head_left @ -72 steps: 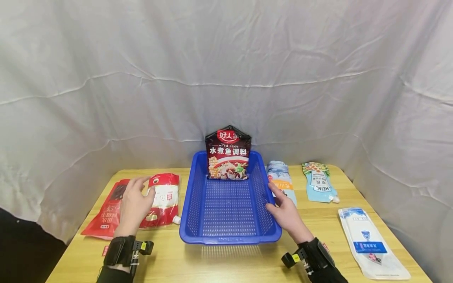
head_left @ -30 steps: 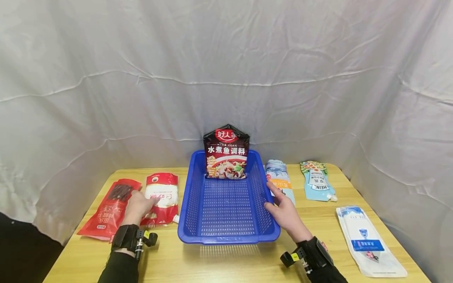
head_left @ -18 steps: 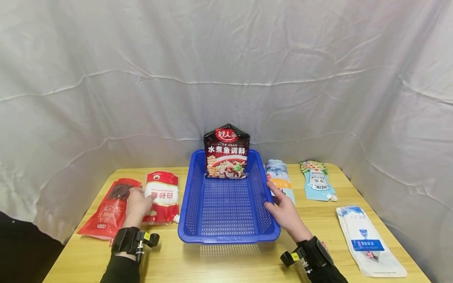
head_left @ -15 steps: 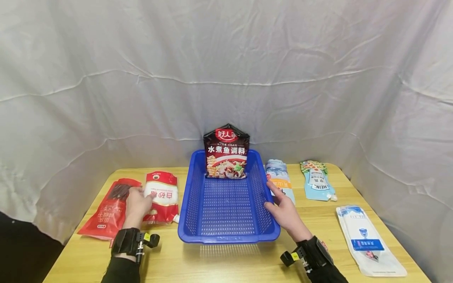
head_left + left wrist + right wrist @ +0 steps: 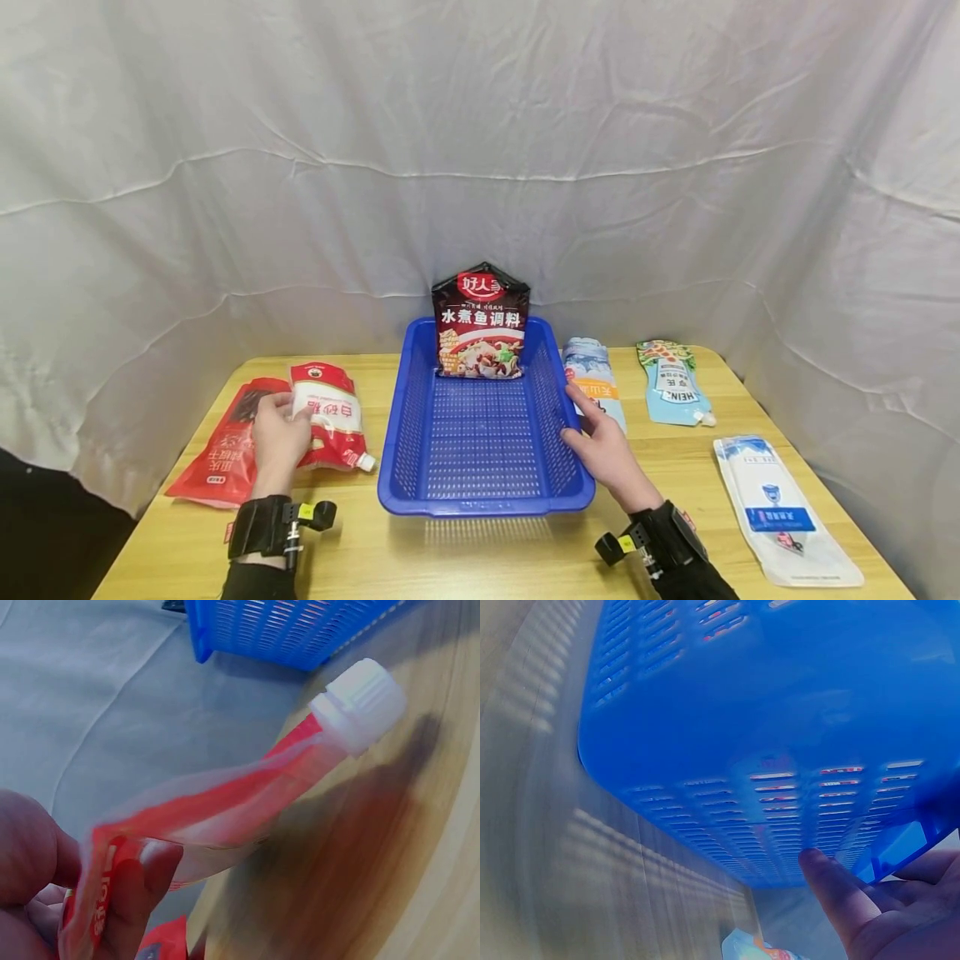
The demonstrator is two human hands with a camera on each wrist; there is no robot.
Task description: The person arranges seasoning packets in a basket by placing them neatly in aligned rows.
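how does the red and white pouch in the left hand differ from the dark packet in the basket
The red and white pouch is gripped by the left hand and partly lifted off the table; the dark packet stands upright against the basket's far wall, untouched. The pouch has a white screw cap; the packet shows none. The pouch is partly see-through; the packet is opaque. Both are soft food packs with Chinese print.

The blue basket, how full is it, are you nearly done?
Just starting. The blue plastic basket holds one dark seasoning packet. The left hand grips the red-and-white spouted pouch; the right hand touches the basket. Four pouches still lie on the wooden table.
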